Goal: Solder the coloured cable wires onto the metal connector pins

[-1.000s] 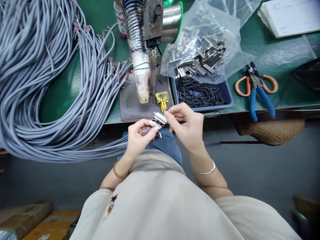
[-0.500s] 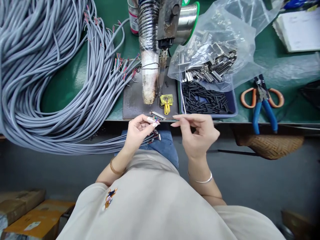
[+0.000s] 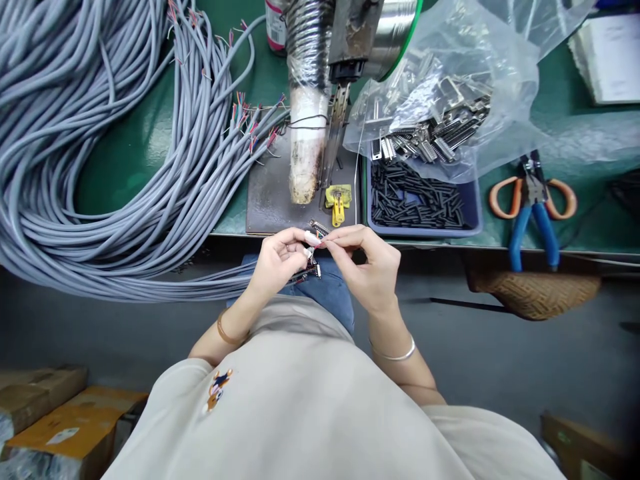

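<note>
My left hand [image 3: 279, 261] is closed in a pinch, with white coverings on its fingertips. Between thumb and forefinger it grips the thin coloured wires [image 3: 317, 235] at a grey cable's end. Thumb and forefinger of my right hand [image 3: 369, 261] meet on a pinkish-red wire [image 3: 321, 245], right beside the left fingertips. Just beyond the hands, a metal D-sub connector [image 3: 319, 227] lies at the front edge of the brown mat [image 3: 270, 200]. More cable ends with connectors [image 3: 314, 269] rest on my lap, partly covered by the left hand.
Above the mat hang a soldering iron [image 3: 336, 133] and a wrapped hose [image 3: 304, 153]. A yellow clip [image 3: 338, 208] sits on the mat. Black sleeves fill a blue bin [image 3: 473, 217], under a bag of connectors [image 3: 510, 87]. Pliers [image 3: 533, 207] lie right; grey cables [image 3: 125, 220] spread left.
My right hand has moved left to the left fingertips, and its finger and thumb have come together on a wire. The left hand has stayed nearly in place. The camera view has shifted slightly.
</note>
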`<state>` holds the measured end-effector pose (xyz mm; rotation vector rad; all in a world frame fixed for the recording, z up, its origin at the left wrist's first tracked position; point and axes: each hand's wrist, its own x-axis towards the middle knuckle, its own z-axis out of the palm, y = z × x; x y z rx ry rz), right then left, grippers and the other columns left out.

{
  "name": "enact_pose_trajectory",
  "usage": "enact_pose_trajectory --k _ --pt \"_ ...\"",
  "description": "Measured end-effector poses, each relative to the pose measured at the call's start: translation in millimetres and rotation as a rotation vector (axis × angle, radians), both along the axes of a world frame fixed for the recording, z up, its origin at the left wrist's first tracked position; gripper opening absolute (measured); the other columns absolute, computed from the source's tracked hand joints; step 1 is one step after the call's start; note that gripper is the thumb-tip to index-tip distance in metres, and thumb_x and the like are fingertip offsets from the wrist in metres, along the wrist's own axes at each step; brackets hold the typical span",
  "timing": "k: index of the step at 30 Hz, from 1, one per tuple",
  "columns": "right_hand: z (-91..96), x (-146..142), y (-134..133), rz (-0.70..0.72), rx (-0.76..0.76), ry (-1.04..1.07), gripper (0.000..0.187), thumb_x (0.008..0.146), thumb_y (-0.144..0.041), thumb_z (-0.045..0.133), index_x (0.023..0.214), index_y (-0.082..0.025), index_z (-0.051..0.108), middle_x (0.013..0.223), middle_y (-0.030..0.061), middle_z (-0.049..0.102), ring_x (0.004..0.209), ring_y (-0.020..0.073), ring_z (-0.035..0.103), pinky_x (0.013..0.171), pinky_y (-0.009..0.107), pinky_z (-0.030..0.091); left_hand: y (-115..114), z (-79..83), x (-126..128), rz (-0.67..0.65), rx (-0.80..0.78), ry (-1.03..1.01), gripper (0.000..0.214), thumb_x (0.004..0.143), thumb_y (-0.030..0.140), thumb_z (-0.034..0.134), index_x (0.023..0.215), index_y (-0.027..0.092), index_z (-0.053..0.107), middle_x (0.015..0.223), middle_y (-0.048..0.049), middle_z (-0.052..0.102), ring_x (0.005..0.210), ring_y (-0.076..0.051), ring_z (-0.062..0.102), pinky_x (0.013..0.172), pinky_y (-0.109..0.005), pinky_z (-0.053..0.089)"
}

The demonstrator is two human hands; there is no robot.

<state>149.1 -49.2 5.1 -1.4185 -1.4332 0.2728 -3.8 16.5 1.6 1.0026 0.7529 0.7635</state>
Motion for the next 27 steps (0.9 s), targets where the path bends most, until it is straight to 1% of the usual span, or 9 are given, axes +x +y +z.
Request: enact_pose_trajectory --k 4,6,9,11,13,15,18,22,27 --pt "1.4 0.9 -0.6 0.043 0.007 -0.016 0.012 0.093 -0.017 0.071 0.082 -0.021 0.065 0.084 -0.0006 0.077 0.067 0.0104 0.068 0.053 0.022 0.050 -3.7 2.3 4.2 0.062 0.030 0.034 0.022 0.066 0.025 0.087 0.077 0.015 0.071 0.073 0.0004 0.070 0.060 -0.006 0.060 0.058 -0.017 0.050" --pt "2.5 3.2 0.1 0.048 0.011 0.049 0.013 0.092 -0.016 0.071 0.082 -0.021 0.064 0.084 -0.0014 0.076 0.067 0.0098 0.068 0.053 0.021 0.051 -5.6 2.9 5.6 0.098 0.048 0.047 0.023 0.066 0.025 0.088 0.075 0.015 0.069 0.073 0.0007 0.069 0.061 -0.006 0.060 0.059 -0.016 0.050" --pt "3.4 9.0 1.5 -0.087 0.067 0.241 0.014 0.092 -0.018 0.072 0.083 -0.021 0.061 0.085 -0.0024 0.073 0.056 0.0073 0.063 0.047 0.020 0.048 -6.3 2.8 5.8 0.156 0.063 0.061 0.022 0.069 0.022 0.087 0.073 0.015 0.067 0.069 0.0027 0.066 0.056 -0.004 0.054 0.054 -0.014 0.045" --pt "2.6 12.1 1.9 -0.191 0.112 0.292 0.013 0.093 -0.021 0.072 0.086 -0.021 0.062 0.087 -0.0024 0.072 0.051 0.0066 0.062 0.045 0.020 0.049 -5.1 2.5 5.5 0.187 0.064 0.064 0.022 0.069 0.023 0.087 0.074 0.015 0.066 0.068 0.0031 0.065 0.055 -0.003 0.052 0.053 -0.014 0.043" --pt "0.2 12.2 1.8 -0.201 0.121 0.225 0.009 0.093 -0.020 0.072 0.088 -0.021 0.064 0.090 -0.0012 0.073 0.059 0.0094 0.069 0.052 0.022 0.055 -3.3 2.5 5.5 0.187 0.059 0.057 0.025 0.070 0.026 0.088 0.075 0.015 0.066 0.069 0.0028 0.065 0.055 -0.003 0.052 0.053 -0.014 0.042" --pt "-3.5 9.0 1.9 -0.136 0.091 0.126 0.008 0.092 -0.017 0.072 0.089 -0.021 0.066 0.095 0.0011 0.076 0.076 0.0136 0.076 0.062 0.025 0.061 -1.4 2.8 6.2 0.170 0.059 0.040 0.030 0.071 0.032 0.089 0.075 0.015 0.065 0.070 0.0024 0.066 0.053 -0.003 0.051 0.052 -0.015 0.042" --pt "-8.7 1.5 3.5 -0.064 0.058 0.052 0.011 0.091 -0.013 0.072 0.088 -0.022 0.066 0.101 0.0030 0.079 0.090 0.0166 0.078 0.072 0.028 0.064 0.7 2.9 8.3 0.172 0.089 0.022 0.035 0.073 0.039 0.090 0.075 0.016 0.063 0.074 0.0007 0.069 0.056 -0.004 0.057 0.056 -0.016 0.047" --pt "-10.3 -3.0 8.2 -0.085 0.118 -0.060 0.016 0.089 -0.008 0.070 0.087 -0.023 0.064 0.104 0.0037 0.081 0.095 0.0181 0.079 0.083 0.032 0.065 1.6 1.2 13.6 0.273 0.188 0.083 0.028 0.076 0.033 0.087 0.076 0.015 0.066 0.080 -0.0012 0.072 0.063 -0.005 0.060 0.059 -0.015 0.048" --pt "-7.9 0.0 13.4 -0.082 0.171 -0.211 0.020 0.088 -0.006 0.069 0.087 -0.024 0.061 0.111 0.0056 0.082 0.095 0.0193 0.080 0.079 0.031 0.065 2.6 -0.9 21.4 0.360 0.288 0.127 0.020 0.081 0.026 0.082 0.077 0.016 0.064 0.080 -0.0008 0.073 0.060 -0.004 0.056 0.056 -0.014 0.044"
